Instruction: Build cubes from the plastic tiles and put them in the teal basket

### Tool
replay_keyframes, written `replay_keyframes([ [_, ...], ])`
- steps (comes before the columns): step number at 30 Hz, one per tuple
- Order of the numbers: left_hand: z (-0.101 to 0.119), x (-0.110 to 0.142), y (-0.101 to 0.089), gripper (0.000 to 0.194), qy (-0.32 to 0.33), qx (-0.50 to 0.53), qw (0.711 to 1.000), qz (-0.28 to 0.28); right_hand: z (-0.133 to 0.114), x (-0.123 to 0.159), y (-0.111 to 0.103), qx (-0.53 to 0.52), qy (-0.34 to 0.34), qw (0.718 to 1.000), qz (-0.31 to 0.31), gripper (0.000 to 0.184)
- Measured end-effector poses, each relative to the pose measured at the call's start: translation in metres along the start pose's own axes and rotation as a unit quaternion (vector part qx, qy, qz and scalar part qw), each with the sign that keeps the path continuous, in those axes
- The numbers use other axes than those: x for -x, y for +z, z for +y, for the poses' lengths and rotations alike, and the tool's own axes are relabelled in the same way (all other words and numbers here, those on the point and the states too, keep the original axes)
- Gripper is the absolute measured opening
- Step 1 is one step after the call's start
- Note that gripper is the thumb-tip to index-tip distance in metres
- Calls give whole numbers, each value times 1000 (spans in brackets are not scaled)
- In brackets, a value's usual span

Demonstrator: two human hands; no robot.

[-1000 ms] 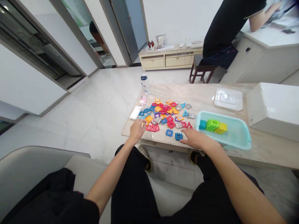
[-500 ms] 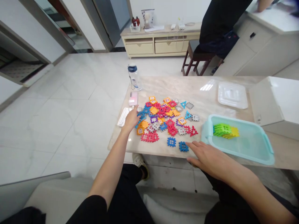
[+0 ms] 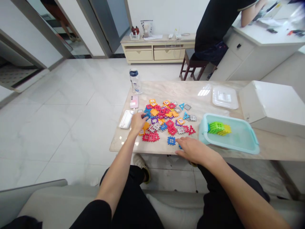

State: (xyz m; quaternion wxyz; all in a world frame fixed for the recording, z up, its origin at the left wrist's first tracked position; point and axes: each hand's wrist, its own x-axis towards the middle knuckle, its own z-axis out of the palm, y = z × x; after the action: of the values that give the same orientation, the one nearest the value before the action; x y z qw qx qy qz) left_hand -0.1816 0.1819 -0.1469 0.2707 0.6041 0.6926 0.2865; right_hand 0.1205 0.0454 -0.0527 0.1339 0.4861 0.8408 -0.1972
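My left hand point(image 3: 137, 122) is at the left side of a heap of coloured plastic interlocking tiles point(image 3: 164, 111), its fingers curled onto a blue interlocking tile point(image 3: 146, 117). My right hand point(image 3: 192, 149) lies low at the table's front edge, thumb and fingers apart. It mostly covers a second blue tile point(image 3: 180, 146), and its fingertips come close to a blue square window tile point(image 3: 171, 140). A row of joined red tiles point(image 3: 151, 137) lies in front of the heap. Grey, orange, purple and white-windowed tiles mix through it.
A light-blue bin point(image 3: 240, 136) on the right holds green and yellow tiles point(image 3: 218, 128). Behind it are a clear lid point(image 3: 225, 97) and a white box point(image 3: 274, 103). A bottle point(image 3: 136, 82), pink phone point(image 3: 134, 101) and white power bank point(image 3: 126, 119) line the left edge. A person point(image 3: 213, 28) sits beyond.
My left hand has shifted slightly right and its fingers have curled onto the blue tile. My right hand has moved left over the other blue tile. The view has turned to the right.
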Motion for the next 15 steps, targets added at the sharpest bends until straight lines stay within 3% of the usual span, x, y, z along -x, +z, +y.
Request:
replay_keyframes([
  [2,20,20,9,26,-2,72,997,-6,2,-4,-3,-9,4,997,71,50],
  [3,31,32,14,34,-23,185,982,-16,4,-7,-6,-22,5,993,119,54],
  [5,51,55,24,51,-82,366,923,-83,7,-12,-12,-58,1,976,210,62],
  [7,67,73,30,58,-122,425,882,-164,10,-17,-17,-82,-20,961,263,65],
  [11,83,86,37,55,-141,422,859,-253,14,-27,-18,-59,-58,963,256,64],
  [15,79,88,47,46,-105,376,882,-262,16,-37,-14,-25,-58,974,219,53],
])
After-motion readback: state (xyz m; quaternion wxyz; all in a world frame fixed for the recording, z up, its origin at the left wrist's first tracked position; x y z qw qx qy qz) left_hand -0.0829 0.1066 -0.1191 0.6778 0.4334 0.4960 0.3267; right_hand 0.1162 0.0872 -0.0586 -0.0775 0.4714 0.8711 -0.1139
